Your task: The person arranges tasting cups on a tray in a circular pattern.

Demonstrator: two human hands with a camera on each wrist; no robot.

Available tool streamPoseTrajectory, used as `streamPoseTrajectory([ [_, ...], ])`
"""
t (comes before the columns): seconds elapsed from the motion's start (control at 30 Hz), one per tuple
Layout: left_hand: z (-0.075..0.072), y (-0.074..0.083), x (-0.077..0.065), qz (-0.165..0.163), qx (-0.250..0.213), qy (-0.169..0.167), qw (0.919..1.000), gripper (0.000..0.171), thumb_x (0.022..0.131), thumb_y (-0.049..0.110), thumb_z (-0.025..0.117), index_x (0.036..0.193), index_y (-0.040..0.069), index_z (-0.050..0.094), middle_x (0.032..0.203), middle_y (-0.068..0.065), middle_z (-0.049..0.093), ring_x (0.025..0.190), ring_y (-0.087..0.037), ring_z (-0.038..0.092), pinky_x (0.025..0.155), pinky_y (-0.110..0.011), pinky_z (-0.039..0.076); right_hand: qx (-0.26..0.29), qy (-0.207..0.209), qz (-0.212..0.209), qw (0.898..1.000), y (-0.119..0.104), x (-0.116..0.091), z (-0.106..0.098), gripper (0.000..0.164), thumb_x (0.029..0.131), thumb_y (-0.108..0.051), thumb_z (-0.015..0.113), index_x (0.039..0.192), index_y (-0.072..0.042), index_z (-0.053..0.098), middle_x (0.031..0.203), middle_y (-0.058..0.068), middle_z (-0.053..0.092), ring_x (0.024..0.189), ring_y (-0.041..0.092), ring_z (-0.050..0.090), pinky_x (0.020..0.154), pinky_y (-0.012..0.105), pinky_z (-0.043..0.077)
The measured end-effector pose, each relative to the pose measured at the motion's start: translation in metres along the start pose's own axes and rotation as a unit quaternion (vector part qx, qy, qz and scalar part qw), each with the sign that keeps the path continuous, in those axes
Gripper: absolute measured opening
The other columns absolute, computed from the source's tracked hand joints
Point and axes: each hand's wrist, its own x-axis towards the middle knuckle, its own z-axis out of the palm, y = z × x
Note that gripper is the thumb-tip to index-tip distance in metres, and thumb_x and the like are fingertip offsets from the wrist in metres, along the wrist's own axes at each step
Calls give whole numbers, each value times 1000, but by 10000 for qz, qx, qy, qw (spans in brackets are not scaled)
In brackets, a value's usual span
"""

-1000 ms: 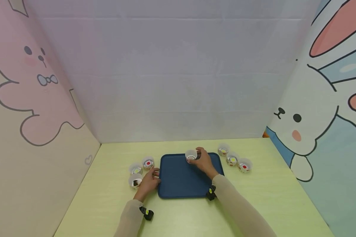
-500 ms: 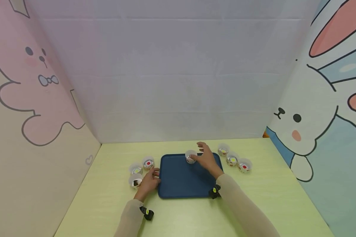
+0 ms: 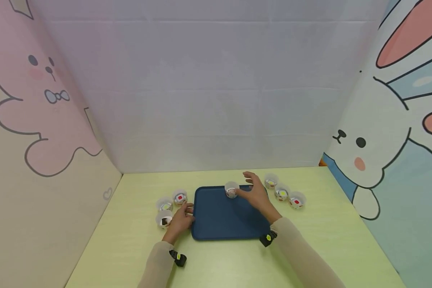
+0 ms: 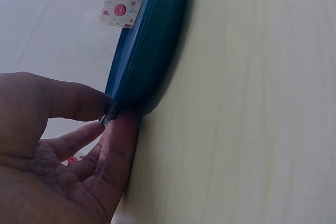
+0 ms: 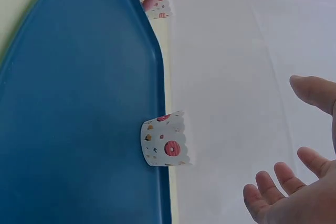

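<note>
A paper baking cup [image 3: 232, 190] with a scalloped rim and donut print stands upright at the far side of a dark blue tray [image 3: 219, 220]. In the right wrist view the same cup [image 5: 165, 142] sits near the tray's edge, apart from the fingers. My right hand [image 3: 255, 196] hovers beside it over the tray's right part, thumb and fingers spread, holding nothing. At the tray's left edge, my left hand [image 3: 180, 221] pinches the rim. The left wrist view shows the thumb [image 4: 79, 100] on the rim and fingers under it.
Left of the tray stand three similar cups [image 3: 164, 220], their contents red-marked, yellowish and dark brown. Three more cups [image 3: 282, 193] stand in a slanting row on the right, holding small yellow or red-marked items. A pale wall [image 3: 216, 100] rises behind the table [image 3: 129, 240].
My right hand has let go of the baking cup and moved away to the right, its fingers spreading. The cup stays on the tray. My left hand has kept its place.
</note>
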Motion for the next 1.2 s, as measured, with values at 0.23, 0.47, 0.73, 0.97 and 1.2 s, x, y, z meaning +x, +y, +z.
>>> streamPoseTrajectory([
  [0.23, 0, 0, 0, 21, 12, -12, 10000, 57, 81, -4, 59, 137, 0, 50, 114, -17, 59, 90, -20, 62, 64, -29, 52, -3, 6, -220, 9998, -2, -10, -21, 77, 85, -30, 76, 148, -14, 35, 153, 13, 35, 140, 36, 37, 112, 55, 33],
  [0.47, 0, 0, 0, 62, 37, -10, 10000, 56, 81, -5, 60, 136, 0, 50, 113, -17, 59, 89, -20, 62, 65, -29, 51, -94, 234, -382, 9990, -6, -17, -42, 79, 85, -30, 76, 149, -12, 34, 154, 15, 35, 140, 37, 37, 114, 53, 33],
  [0.73, -1, -2, 2, 127, 141, 72, 9998, 57, 80, -4, 59, 136, 0, 51, 112, -16, 59, 89, -19, 62, 64, -29, 51, -157, 379, -299, 9987, -7, -22, -63, 78, 85, -32, 76, 149, -12, 34, 154, 15, 34, 140, 37, 37, 111, 57, 35],
  [0.97, -2, -2, 2, 67, 40, 26, 10000, 57, 81, -4, 58, 137, 1, 49, 112, -16, 58, 87, -19, 60, 62, -30, 50, -225, 493, -304, 9981, -1, -26, -83, 77, 87, -27, 74, 150, -9, 32, 154, 16, 34, 140, 38, 36, 112, 56, 33],
  [1.2, -1, -2, 5, 67, 67, 33, 9999, 56, 81, -3, 59, 136, 1, 50, 111, -15, 59, 88, -19, 61, 63, -29, 50, -367, 755, -64, 9964, 15, -34, -96, 76, 88, -29, 72, 150, -9, 33, 154, 16, 34, 140, 39, 36, 111, 56, 33],
])
